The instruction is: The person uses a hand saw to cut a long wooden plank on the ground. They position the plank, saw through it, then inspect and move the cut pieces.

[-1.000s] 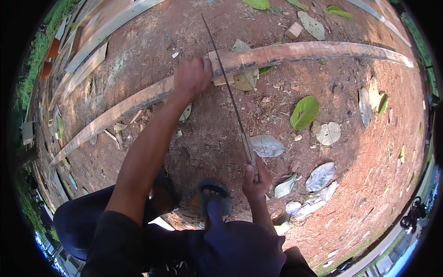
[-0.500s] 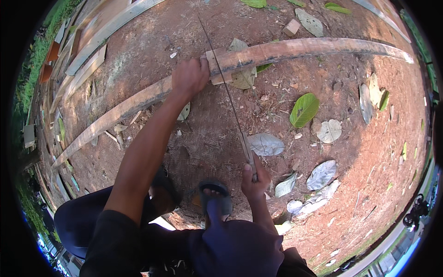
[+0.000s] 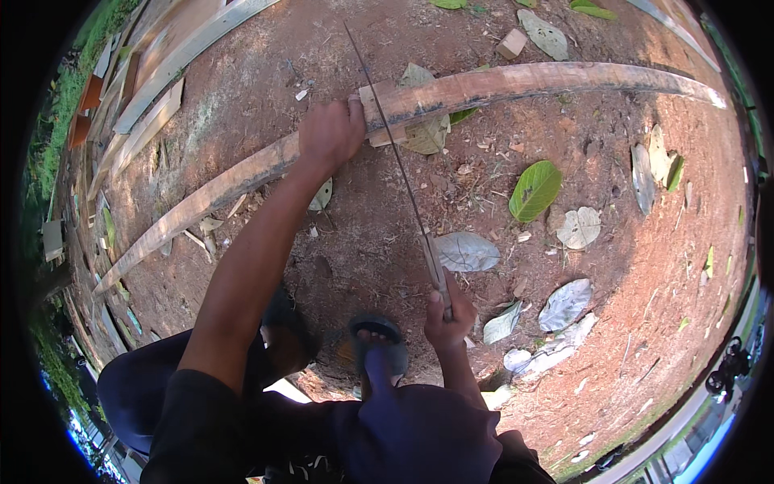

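Observation:
A long wooden plank [image 3: 516, 81] lies crosswise in front of me, its edges bent by the lens. My left hand [image 3: 332, 133] is wrapped over the plank left of its middle. My right hand [image 3: 449, 315] grips the wooden handle of a handsaw [image 3: 411, 194]. The thin blade, seen nearly edge-on, crosses the plank just right of my left hand and reaches beyond it. Under the plank at the crossing sits a small pale wood piece [image 3: 385, 135], partly hidden. Whether the teeth have entered the wood, I cannot tell.
Dry leaves [image 3: 564, 305] and a green leaf [image 3: 535, 191] lie scattered on the brown dirt ground. A small wood block [image 3: 511, 43] rests beyond the plank. More boards [image 3: 149, 129] are stacked at the far left. My sandalled foot [image 3: 377, 343] stands close below the saw.
The saw and both hands keep nearly the same places on the plank. The whole picture has shifted very slightly.

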The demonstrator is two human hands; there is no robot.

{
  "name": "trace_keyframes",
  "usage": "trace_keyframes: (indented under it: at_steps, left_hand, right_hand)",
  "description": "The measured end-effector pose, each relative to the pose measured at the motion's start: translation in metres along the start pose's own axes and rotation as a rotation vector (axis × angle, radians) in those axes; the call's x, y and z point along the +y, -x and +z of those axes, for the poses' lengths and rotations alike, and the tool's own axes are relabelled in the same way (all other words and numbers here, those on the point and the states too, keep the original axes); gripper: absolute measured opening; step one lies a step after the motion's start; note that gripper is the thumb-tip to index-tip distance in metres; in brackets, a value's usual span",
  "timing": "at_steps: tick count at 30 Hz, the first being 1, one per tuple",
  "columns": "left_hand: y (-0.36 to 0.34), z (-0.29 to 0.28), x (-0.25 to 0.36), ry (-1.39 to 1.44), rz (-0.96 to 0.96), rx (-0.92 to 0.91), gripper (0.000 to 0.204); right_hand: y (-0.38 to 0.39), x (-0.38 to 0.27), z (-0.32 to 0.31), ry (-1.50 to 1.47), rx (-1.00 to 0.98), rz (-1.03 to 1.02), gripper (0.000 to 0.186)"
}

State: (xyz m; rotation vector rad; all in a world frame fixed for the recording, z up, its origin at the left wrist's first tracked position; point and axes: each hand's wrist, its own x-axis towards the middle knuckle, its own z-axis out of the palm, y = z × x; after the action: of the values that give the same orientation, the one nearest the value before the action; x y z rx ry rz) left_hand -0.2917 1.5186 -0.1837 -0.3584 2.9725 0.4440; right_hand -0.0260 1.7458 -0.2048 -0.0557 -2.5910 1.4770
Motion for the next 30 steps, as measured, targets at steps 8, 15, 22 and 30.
trace_keyframes:
  at_steps: [8,15,22,30]
  left_hand:
    - [-0.004,0.003,0.014,0.047,0.042,-0.05,0.055]
    - [0.0,0.005,0.0,0.056,0.032,-0.012,0.054]
    - [-0.003,0.002,0.011,0.055,0.026,-0.053,0.055]
    - [0.0,0.004,-0.003,0.028,0.015,0.024,0.057]
  right_hand:
    - [-0.031,-0.022,0.004,-0.045,0.032,0.104,0.036]
    - [-0.011,-0.008,0.002,-0.135,-0.005,0.107,0.039]
    - [-0.003,-0.014,-0.009,-0.035,0.038,0.015,0.038]
    - [-0.008,-0.003,0.006,-0.076,0.008,0.045,0.039]
